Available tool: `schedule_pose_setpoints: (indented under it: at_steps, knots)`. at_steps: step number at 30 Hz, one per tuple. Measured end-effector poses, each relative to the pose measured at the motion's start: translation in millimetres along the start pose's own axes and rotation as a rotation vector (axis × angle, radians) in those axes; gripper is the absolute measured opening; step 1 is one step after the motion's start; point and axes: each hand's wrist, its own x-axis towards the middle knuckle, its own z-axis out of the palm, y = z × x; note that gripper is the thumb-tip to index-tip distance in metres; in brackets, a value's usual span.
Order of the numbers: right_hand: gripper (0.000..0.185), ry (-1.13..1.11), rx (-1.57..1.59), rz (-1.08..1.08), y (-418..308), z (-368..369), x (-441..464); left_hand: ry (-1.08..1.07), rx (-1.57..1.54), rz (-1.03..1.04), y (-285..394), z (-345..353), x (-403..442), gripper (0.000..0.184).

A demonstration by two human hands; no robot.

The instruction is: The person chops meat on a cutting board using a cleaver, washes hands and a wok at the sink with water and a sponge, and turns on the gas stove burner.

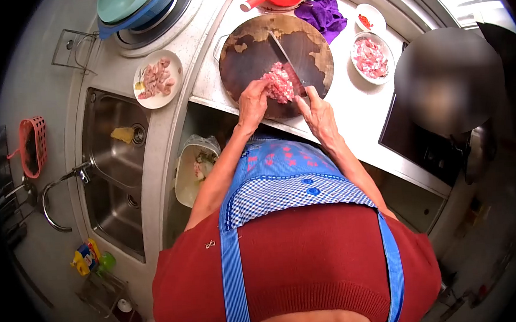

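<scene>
On the round wooden cutting board lies a small pile of diced pink meat. My right hand grips a kitchen knife by its handle, near the board's front edge. The blade stands along the right side of the pile, its tip pointing away from me. From the left, my left hand touches the meat with bent, closed fingers. Its fingertips are partly hidden against the pieces.
A bowl of meat and a small dish with red bits stand right. Behind are a purple cloth and a red colander of green pieces. Left are a plate of meat strips, a sink and a bin.
</scene>
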Motion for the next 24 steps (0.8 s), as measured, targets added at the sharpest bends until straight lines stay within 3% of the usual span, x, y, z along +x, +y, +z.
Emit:
schedule_pose_setpoints:
  at_steps: [1,2,5,7,9,11,14,15,17,19,23,24]
  knots:
    - [0.029,0.091,0.038,-0.021,5,6,-4,0.017,-0.016,-0.037,0,-1,-2,0.026]
    - [0.028,-0.008,-0.122,0.048,26,15,-3,0.04,-0.031,-0.071,-1,-2,-1,0.025]
    - [0.029,-0.14,-0.054,0.111,6,-11,1,0.048,-0.054,-0.103,-3,-7,1,0.023]
    - [0.026,-0.146,-0.07,0.062,-12,-21,5,0.088,-0.082,-0.129,1,-9,4,0.018]
    - [0.027,-0.104,0.084,-0.118,-11,-17,8,0.097,-0.08,-0.201,5,-10,3,0.013]
    - [0.029,-0.238,-0.073,-0.091,24,-3,16,0.047,-0.071,-0.272,4,-5,-1,0.009]
    - [0.029,-0.303,-0.112,-0.034,-1,-19,14,0.078,0.167,-0.033,-2,2,-7,0.01]
    - [0.03,-0.21,-0.067,-0.114,-8,-19,13,0.086,0.169,-0.038,1,1,-7,0.01]
    - [0.03,-0.126,-0.023,-0.202,-2,-13,15,0.06,0.477,0.102,9,-1,-13,0.012]
    - [0.032,-0.231,-0.129,-0.163,17,-2,21,0.054,0.493,0.052,16,-2,-20,0.013]
    - [0.028,-0.341,-0.058,-0.138,-10,-35,36,0.222,0.097,-0.1,6,-1,-25,0.012]
    - [0.026,-0.306,-0.011,-0.2,-26,-45,37,0.2,-0.072,-0.285,5,-5,-24,0.012]
